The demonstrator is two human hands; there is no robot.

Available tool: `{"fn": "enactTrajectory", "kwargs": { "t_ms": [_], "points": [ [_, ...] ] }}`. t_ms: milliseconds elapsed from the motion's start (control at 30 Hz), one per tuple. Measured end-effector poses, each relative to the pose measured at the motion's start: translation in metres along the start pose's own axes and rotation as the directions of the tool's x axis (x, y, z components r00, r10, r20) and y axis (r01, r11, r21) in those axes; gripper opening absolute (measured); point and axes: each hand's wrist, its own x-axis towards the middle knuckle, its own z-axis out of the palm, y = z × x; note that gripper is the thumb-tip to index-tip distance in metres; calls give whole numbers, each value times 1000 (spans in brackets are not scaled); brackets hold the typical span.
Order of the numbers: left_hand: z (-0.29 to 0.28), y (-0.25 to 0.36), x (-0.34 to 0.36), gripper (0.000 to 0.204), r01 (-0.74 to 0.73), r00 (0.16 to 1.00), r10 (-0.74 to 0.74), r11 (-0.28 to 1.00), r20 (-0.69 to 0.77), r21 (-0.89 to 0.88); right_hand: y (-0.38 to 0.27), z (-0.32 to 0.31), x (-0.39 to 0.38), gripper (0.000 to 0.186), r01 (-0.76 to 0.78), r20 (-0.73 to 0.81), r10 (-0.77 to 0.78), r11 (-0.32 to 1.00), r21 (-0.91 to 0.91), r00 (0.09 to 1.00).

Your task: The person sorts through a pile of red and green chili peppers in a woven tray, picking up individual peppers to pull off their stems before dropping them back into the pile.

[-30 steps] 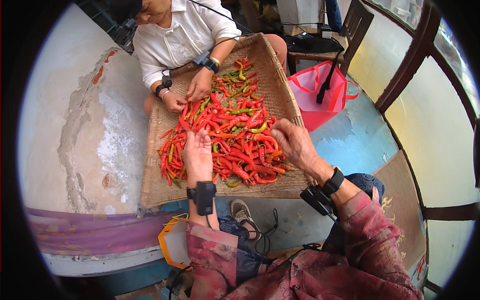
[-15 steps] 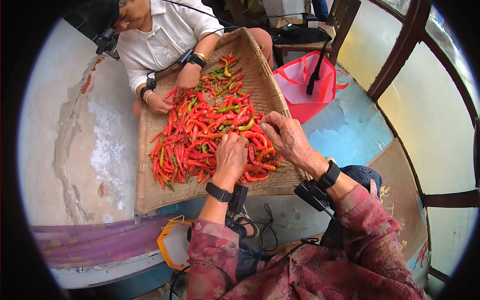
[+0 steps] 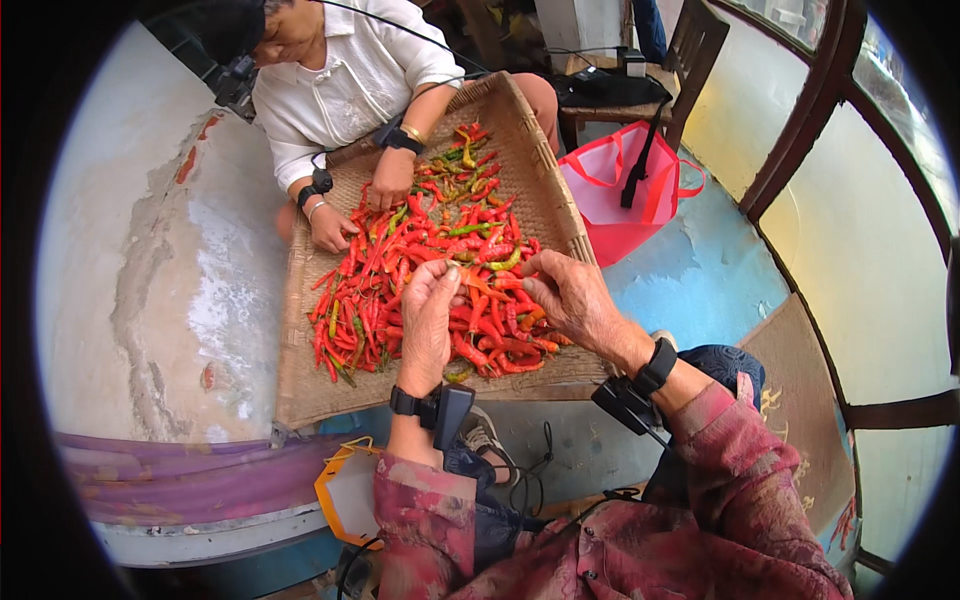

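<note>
A heap of red, orange and green chillies (image 3: 430,260) lies on a woven tray (image 3: 310,395), filling its middle and leaving bare weave along the near and left edges. The left hand (image 3: 428,320) and right hand (image 3: 572,298) meet over the near end of the heap, each grip pinched on 1 orange chilli (image 3: 490,287) held between them. Opposite, another person's 2 hands (image 3: 360,205) rest among the chillies. 1 red bag (image 3: 620,195) stands just beside the tray's right edge.

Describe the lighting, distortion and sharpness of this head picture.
Head view: soft, even daylight, no hard shadows or glare; fisheye bends the window frame near the rim, with black corners; chillies, left hand and right hand look sharp.
</note>
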Motion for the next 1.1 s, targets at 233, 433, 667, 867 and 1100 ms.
{"fn": "enactTrajectory", "kwargs": {
  "t_ms": [233, 433, 667, 867, 1100],
  "points": [
    [19, -7, -23, 19, 78, 948, -36, 989, 316, -122, -1, 20, -10, 21, 53, 61, -62, 989, 141, 996],
    [22, -1, -28, 27, 67, 961, -60, 998, 271, -17, -8, 19, -10, 23, -49, 184, 40, 998, 47, 982],
    [-6, -1, -11, 21, 63, 996, -58, 996, 69, -65, -5, 22, -7, 22, -24, 271, 6, 998, 63, 963],
    [-64, -4, 20, 16, -262, 861, -52, 808, -506, -528, 1, 7, -1, 22, -107, 153, 97, 992, 62, 983],
    [3, -22, 20, 18, -191, 980, 199, 875, 29, 445, 1, -5, -5, 16, -137, -44, 145, 979, 152, 988]
  ]
}}
